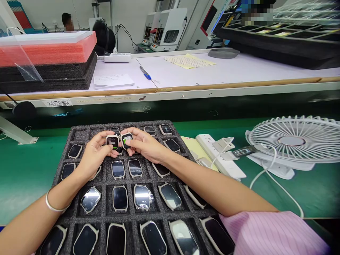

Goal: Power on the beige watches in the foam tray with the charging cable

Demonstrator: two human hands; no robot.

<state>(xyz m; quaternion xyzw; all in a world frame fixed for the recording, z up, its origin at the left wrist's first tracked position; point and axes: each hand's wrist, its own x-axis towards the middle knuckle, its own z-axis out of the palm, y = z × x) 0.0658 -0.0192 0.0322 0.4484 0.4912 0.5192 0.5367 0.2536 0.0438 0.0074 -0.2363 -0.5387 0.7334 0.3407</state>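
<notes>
Each of my hands holds a smartwatch without a strap, side by side above the far part of a dark foam tray [103, 184]. My left hand [92, 154] is closed on a smartwatch [112, 141] whose lit screen shows a dark page with a green bar. In my right hand [145, 143] a second smartwatch [126, 140] is gripped, my thumb over its lit, partly green screen. Below them, several watch bodies with dark screens, such as a watch [120, 198], lie in the tray's compartments.
Right of the tray are a white power strip [220, 156] with plugs and cables, and a white fan [292, 141]. On the raised shelf [170, 85] lie a blue pen [145, 73], papers [114, 80] and stacked foam [47, 53]. Other people are in the background.
</notes>
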